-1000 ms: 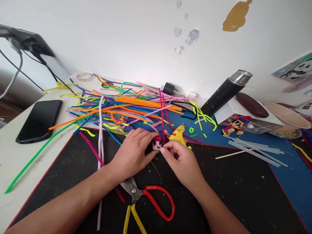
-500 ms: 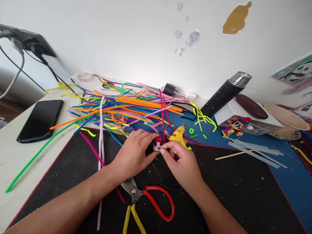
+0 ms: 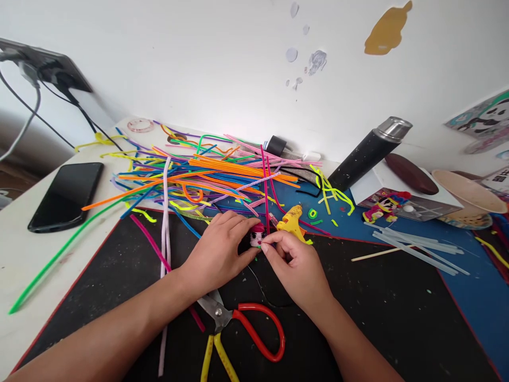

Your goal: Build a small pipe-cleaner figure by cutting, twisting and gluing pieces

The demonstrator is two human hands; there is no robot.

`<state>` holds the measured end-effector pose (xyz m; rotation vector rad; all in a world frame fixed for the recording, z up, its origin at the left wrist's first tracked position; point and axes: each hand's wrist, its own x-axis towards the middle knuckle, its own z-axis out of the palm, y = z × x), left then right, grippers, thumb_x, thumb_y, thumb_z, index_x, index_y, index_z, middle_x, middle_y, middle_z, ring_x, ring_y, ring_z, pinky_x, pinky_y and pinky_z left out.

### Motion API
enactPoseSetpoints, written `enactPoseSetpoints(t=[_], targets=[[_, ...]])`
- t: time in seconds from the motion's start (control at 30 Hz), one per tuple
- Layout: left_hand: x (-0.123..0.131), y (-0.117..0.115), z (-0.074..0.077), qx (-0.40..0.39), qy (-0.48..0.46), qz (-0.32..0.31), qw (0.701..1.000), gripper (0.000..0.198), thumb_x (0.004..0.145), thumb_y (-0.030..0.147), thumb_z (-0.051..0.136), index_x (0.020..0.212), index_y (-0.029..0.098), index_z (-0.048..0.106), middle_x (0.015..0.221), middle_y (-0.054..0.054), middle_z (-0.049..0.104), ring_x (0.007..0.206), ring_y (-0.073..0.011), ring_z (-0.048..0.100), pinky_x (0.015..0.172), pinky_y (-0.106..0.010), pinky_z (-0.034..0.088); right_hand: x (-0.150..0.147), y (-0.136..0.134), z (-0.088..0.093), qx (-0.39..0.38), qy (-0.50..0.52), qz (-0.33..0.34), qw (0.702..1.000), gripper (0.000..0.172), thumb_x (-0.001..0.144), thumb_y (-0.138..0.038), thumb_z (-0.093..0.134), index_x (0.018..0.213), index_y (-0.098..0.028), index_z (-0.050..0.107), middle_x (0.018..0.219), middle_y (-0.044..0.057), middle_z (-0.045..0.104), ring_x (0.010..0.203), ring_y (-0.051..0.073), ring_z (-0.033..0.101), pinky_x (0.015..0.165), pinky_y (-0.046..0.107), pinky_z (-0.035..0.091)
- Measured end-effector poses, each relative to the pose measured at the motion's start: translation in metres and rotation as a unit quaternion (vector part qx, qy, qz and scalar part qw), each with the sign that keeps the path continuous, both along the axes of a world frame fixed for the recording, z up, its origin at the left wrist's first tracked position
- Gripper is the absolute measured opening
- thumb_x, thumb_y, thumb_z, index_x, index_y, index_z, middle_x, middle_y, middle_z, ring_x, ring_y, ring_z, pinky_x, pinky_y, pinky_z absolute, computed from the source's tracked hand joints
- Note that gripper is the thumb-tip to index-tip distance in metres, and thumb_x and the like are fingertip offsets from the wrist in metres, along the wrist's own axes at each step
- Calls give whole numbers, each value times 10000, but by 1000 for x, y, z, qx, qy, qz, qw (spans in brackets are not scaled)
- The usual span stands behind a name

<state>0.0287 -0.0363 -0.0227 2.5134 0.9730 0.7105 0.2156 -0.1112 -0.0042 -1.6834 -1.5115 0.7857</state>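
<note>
Between my hands is a small doll head (image 3: 256,239) made of pipe cleaners, with a pale face, dark eyes and magenta hair. My left hand (image 3: 222,241) grips it from the left, thumb below and fingers on top. My right hand (image 3: 292,260) is closed in a pinch at the head's right side, by the mouth; whether a small piece lies in the fingertips I cannot tell. Two magenta pipe cleaners (image 3: 265,185) stand up from the head. Scissors (image 3: 218,313) with one red handle lie below my left wrist, partly under it. A yellow glue gun (image 3: 292,223) lies just behind my right hand.
Many coloured pipe cleaners (image 3: 214,170) are heaped along the back. On the left lies a phone (image 3: 66,196). To the right are a black thermos (image 3: 363,154), a box (image 3: 417,209) with a small figure (image 3: 385,207) before it, and glue sticks (image 3: 421,246) on the mat.
Both hands and the doll head hold practically the same position. The whole view has shifted very slightly.
</note>
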Motion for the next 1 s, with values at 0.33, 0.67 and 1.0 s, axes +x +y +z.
enactPoseSetpoints(t=[0.33, 0.67, 1.0], targets=[[-1, 2, 1, -43, -20, 18, 999, 419, 937, 300, 773, 1319, 162, 671, 1146, -120, 760, 1073, -313, 682, 948, -482, 539, 2, -2, 9, 32, -11, -3, 999, 267, 1007, -338, 601, 997, -208, 835, 610, -26, 587, 521, 140, 495, 524, 258, 411], [0, 3, 2, -65, -31, 30, 997, 401, 922, 273, 769, 1302, 173, 694, 1139, -116, 764, 1073, -319, 692, 952, -493, 552, 2, -4, 9, 50, -38, 25, 998, 262, 1026, -291, 614, 1096, -252, 864, 814, 23, 839, 559, 161, 638, 555, 271, 508], [-2, 2, 0, -54, -14, 21, 998, 391, 926, 254, 750, 1302, 174, 682, 1179, -116, 778, 1097, -325, 693, 948, -499, 539, 3, -4, 9, 79, -50, 68, 993, 273, 1029, -218, 608, 1149, -280, 844, 1090, 36, 876, 950, 229, 840, 868, 317, 656]])
